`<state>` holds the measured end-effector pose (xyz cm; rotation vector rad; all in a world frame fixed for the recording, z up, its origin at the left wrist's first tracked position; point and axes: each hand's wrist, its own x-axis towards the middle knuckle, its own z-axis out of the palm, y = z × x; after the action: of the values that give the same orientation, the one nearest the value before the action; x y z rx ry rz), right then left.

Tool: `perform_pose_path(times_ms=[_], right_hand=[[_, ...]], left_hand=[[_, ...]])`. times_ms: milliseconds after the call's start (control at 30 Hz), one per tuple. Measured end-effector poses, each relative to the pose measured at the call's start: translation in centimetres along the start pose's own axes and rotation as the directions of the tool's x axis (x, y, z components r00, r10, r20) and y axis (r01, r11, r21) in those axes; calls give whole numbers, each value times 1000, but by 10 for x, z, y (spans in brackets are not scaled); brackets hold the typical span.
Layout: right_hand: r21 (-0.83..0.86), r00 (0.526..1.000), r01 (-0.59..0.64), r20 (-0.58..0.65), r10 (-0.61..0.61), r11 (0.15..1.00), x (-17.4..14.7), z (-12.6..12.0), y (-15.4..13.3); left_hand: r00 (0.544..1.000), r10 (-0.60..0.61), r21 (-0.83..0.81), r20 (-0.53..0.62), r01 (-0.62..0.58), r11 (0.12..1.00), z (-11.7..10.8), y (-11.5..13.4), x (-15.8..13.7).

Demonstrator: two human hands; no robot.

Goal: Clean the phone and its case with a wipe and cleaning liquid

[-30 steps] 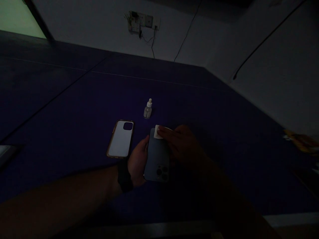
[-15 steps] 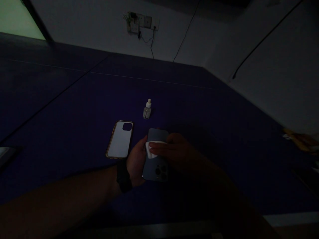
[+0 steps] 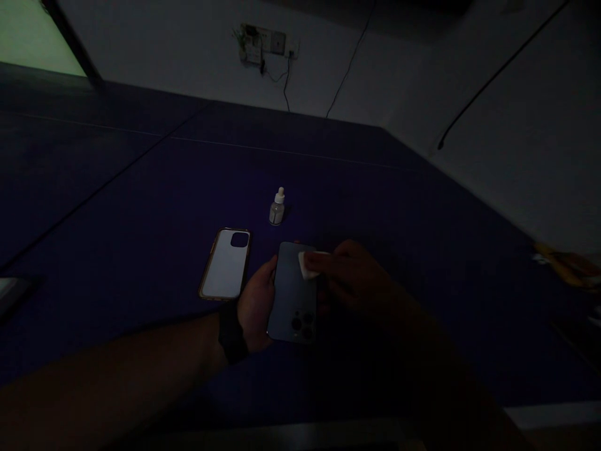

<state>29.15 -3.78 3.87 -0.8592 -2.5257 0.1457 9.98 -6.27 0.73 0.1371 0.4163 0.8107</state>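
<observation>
A grey-blue smartphone point(image 3: 291, 291) lies back side up in my left hand point(image 3: 257, 307), its camera lenses towards me. My left thumb runs along the phone's left edge, and the other fingers are mostly hidden beneath it. Over the phone's upper right part, my right hand point(image 3: 352, 272) presses a small white wipe point(image 3: 307, 266) against the back with its fingers. Left of the phone, a phone case point(image 3: 225, 266) with an amber rim lies on the dark blue surface. Beyond them a small dropper bottle point(image 3: 277, 210) with a white cap stands upright.
The dark blue tabletop point(image 3: 211, 175) reaches back to a wall with sockets point(image 3: 265, 42) and hanging cables. A dark-edged object point(image 3: 14, 291) sits at the left edge. Yellowish items point(image 3: 566, 263) lie at the far right. The scene is very dim.
My right hand has slid the wipe rightward and slightly up across the phone's back, uncovering its middle. The phone and my left hand have barely moved; case and bottle are where they were.
</observation>
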Motion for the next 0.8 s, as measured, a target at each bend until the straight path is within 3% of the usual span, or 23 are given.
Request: perform_pose_path(times_ms=[67,200,333,400,533,700,800], right_hand=[[-37,998,9,-56,-11,999,1,2,0],[54,992,106,66,-110,993,0,1,-2],[-15,1000,3,-6,-3,1000,-4,-4,5],[-44,999,19,-33,-21,999,-4,-3,6],[29,986,153,70,-155,988,-3,-2,5],[-73,998,62,29,-60,995,-5,-7,7],[-51,983,162,96,-157,985,-6,-9,5]], left_hand=[[1000,-12,-3,-14,12,1000,1,0,-1],[997,43,-4,-71,-44,999,2,0,-2],[998,17,-7,-59,-18,1000,3,0,-1],[999,-9,-21,-46,8,1000,3,0,0],[997,54,-32,-63,-56,998,3,0,1],[998,57,-23,-40,-58,998,2,0,0],[999,27,-31,-27,-28,999,0,-1,1]])
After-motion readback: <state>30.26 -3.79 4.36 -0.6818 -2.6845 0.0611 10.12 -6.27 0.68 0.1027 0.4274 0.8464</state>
